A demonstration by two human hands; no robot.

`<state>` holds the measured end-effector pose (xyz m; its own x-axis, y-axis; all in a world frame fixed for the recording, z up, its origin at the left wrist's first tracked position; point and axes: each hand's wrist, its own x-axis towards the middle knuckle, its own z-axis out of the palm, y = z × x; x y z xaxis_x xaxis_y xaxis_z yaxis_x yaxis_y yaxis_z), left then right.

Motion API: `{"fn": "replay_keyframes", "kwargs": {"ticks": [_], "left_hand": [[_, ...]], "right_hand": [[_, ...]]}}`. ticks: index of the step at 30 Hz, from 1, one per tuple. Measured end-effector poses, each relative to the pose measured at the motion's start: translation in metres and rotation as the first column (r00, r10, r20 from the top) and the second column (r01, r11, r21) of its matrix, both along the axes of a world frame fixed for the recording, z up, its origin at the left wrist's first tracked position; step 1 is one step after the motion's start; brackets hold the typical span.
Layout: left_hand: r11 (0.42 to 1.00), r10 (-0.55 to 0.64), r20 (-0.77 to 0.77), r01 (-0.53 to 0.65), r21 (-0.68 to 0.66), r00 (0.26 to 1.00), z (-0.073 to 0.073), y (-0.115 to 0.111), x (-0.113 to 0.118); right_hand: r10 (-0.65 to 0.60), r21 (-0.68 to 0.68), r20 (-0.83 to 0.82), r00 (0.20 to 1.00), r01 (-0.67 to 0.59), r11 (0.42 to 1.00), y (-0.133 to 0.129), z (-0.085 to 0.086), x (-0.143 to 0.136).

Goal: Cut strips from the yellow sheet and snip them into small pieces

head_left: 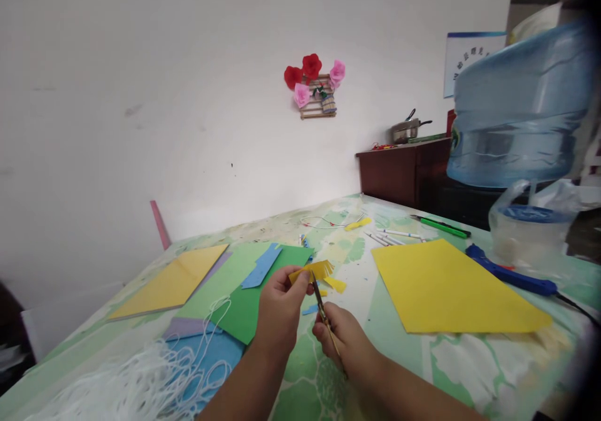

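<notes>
My left hand [284, 302] pinches a strip of yellow paper [322, 269] between thumb and fingers. Several narrow slits run along the strip's right end, leaving a fringe. My right hand [345, 343] is wrapped round the handles of a pair of scissors [321, 305], whose blades point up and away and meet the strip beside my left thumb. A loose yellow scrap [335, 284] lies just beyond the blades, and a small blue scrap [310, 310] lies on the tablecloth below. The scissors' handles are partly hidden by my right fingers.
A yellow sheet [451, 289] lies right, near a blue glue gun [511, 272] and a green utility knife [441, 226]. Left are a green sheet [246, 311], a yellow-orange sheet stack [173, 283] and tangled white cord [136, 377]. A large water bottle [521, 108] stands right.
</notes>
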<state>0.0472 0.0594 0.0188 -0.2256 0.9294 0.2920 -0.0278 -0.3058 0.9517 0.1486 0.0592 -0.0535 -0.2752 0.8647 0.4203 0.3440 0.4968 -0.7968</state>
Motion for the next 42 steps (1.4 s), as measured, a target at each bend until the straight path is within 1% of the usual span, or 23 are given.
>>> {"fn": "replay_keyframes", "kwargs": {"ticks": [4, 9, 16, 19, 29, 34, 38, 42], "left_hand": [[1.000, -0.020, 0.027, 0.021, -0.008, 0.999, -0.002, 0.002, -0.002], [0.998, -0.056, 0.086, 0.056, 0.000, 0.995, -0.003, 0.003, -0.004], [0.998, -0.060, 0.054, 0.061, -0.015, 0.997, -0.003, 0.001, -0.005], [0.998, -0.063, 0.014, 0.063, -0.011, 0.998, -0.002, 0.000, -0.005], [1.000, -0.003, -0.064, 0.005, 0.022, 0.998, 0.007, -0.005, -0.003], [1.000, 0.020, -0.084, -0.018, 0.022, 0.996, 0.008, -0.007, -0.002], [0.999, 0.030, -0.107, -0.026, 0.037, 0.994, 0.007, -0.007, -0.003], [0.999, 0.045, -0.128, -0.043, 0.022, 0.991, 0.008, -0.008, -0.006]], "right_hand": [[0.009, 0.011, 0.006, 1.000, -0.009, 1.000, -0.001, -0.001, 0.000], [0.027, -0.012, 0.017, 0.999, -0.027, 1.000, -0.001, -0.001, -0.001], [0.035, 0.004, 0.006, 0.999, -0.035, 0.999, -0.001, -0.003, -0.002], [0.025, 0.002, 0.014, 1.000, -0.026, 1.000, -0.002, -0.002, -0.002], [-0.001, -0.029, 0.020, 1.000, 0.002, 1.000, 0.000, -0.002, -0.003], [-0.010, -0.039, 0.026, 1.000, 0.011, 0.999, 0.000, -0.001, -0.003], [-0.004, -0.017, 0.020, 1.000, 0.005, 1.000, -0.001, 0.000, -0.002], [0.026, 0.015, -0.010, 1.000, -0.026, 1.000, -0.003, -0.001, -0.001]]}}
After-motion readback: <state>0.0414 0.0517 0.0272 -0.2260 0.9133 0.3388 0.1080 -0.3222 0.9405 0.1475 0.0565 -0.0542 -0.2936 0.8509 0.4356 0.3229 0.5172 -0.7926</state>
